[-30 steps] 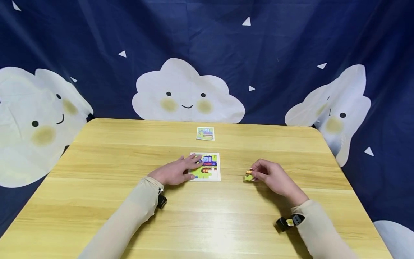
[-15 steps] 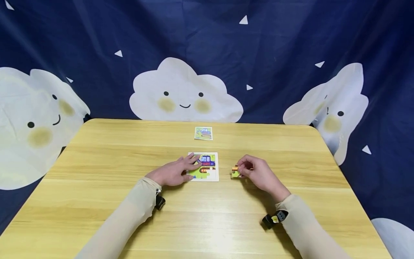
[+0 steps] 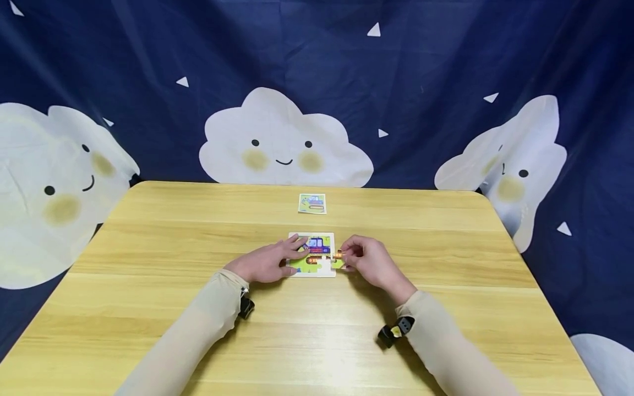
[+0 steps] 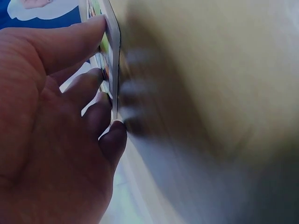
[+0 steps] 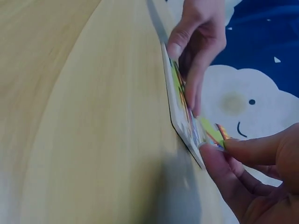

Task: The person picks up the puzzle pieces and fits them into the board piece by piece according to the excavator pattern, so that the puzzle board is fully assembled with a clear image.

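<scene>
A jigsaw puzzle in a white frame (image 3: 327, 272) lies mid-table, its picture a blue vehicle on green. White backing shows in a gap at its lower right. My left hand (image 3: 269, 261) rests on the puzzle's left side with fingers spread; in the left wrist view the thumb and fingertips touch the frame's edge. Between thumb and fingers, my right hand (image 3: 369, 261) pinches a green and orange puzzle piece (image 3: 338, 260) over the frame's right border. In the right wrist view that piece (image 5: 212, 131) is tilted, and its lower part is hidden by the fingertips.
Behind the puzzle lies a small picture card (image 3: 312, 203) with a similar vehicle. The wooden table (image 3: 198, 220) reaches back to a dark blue curtain (image 3: 416, 55) printed with white clouds. Each wrist wears a small black camera, one being the right wrist camera (image 3: 393, 331).
My right hand has moved left with the puzzle piece, from the bare table right of the puzzle to the frame's right border. The left hand stays on the puzzle.
</scene>
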{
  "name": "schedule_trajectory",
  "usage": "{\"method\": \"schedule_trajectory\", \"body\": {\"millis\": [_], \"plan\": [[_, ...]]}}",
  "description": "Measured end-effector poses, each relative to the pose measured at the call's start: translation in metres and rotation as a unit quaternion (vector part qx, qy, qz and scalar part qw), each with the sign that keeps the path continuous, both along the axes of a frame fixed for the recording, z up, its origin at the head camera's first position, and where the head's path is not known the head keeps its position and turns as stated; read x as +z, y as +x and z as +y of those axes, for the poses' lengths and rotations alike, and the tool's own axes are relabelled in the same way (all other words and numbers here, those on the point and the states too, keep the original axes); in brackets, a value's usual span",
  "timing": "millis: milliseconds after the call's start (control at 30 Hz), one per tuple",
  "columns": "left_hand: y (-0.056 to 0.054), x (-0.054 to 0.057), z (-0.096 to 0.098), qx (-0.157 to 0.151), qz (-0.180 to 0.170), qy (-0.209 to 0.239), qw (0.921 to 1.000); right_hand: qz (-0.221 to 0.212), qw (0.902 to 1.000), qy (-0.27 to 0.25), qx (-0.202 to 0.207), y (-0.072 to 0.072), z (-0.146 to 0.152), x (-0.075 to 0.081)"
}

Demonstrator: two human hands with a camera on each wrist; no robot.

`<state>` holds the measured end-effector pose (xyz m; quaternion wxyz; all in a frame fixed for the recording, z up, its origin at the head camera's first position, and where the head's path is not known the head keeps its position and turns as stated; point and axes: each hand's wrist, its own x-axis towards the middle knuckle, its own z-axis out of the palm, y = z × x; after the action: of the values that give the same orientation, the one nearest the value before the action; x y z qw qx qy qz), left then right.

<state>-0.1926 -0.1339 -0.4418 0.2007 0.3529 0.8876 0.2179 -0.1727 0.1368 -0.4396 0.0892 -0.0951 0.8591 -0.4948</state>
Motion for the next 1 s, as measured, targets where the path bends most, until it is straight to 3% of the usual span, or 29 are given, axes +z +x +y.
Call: {"method": "schedule_trajectory", "body": {"millis": [433, 1000], "plan": [[0.0, 0.001, 0.0, 0.008, -0.011, 0.013, 0.9998, -0.056, 0.9977, -0.037, 0.005, -0.006, -0.028, -0.008], [0.001, -0.002, 0.0, 0.003, -0.009, 0.025, 0.9997, -0.063, 0.9979, -0.015, 0.005, -0.005, -0.033, -0.006]]}}
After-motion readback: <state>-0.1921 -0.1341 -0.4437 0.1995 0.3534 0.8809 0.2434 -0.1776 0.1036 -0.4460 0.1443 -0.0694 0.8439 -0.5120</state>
